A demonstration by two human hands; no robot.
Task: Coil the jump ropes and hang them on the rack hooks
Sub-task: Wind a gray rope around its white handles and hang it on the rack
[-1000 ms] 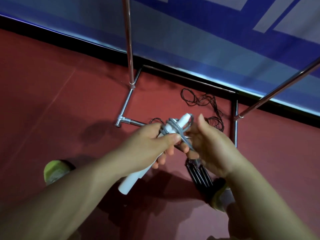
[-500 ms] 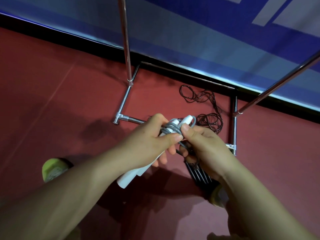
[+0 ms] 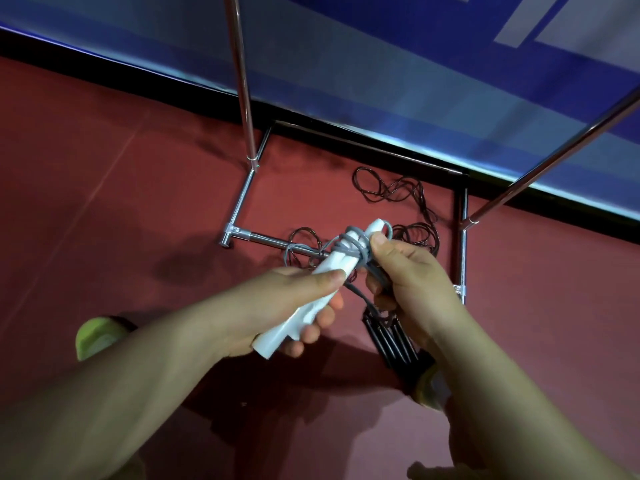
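My left hand (image 3: pixel 284 306) grips the two white handles (image 3: pixel 304 306) of a jump rope, held together and pointing up and away. Its grey cord (image 3: pixel 349 249) is wound in several turns around the handles' upper ends. My right hand (image 3: pixel 412 282) pinches the cord at those turns, thumb on top, and more grey cord runs down through its palm. Under my right hand several black rope handles (image 3: pixel 391 341) lie on the floor. Their thin dark cords (image 3: pixel 401 202) sprawl in loose loops inside the rack's base. No hooks are in view.
A chrome rack (image 3: pixel 242 98) stands on red floor: one upright post at the left, a slanted bar (image 3: pixel 554 161) at the right, base tubes (image 3: pixel 270 240) below. A blue-and-grey wall panel runs behind. My green shoes (image 3: pixel 95 337) show at the lower left and under my right wrist.
My left hand slid down the white handles, baring more of them. My right hand carried the grey cord around the handle tops, adding a turn, and now sits to their right.
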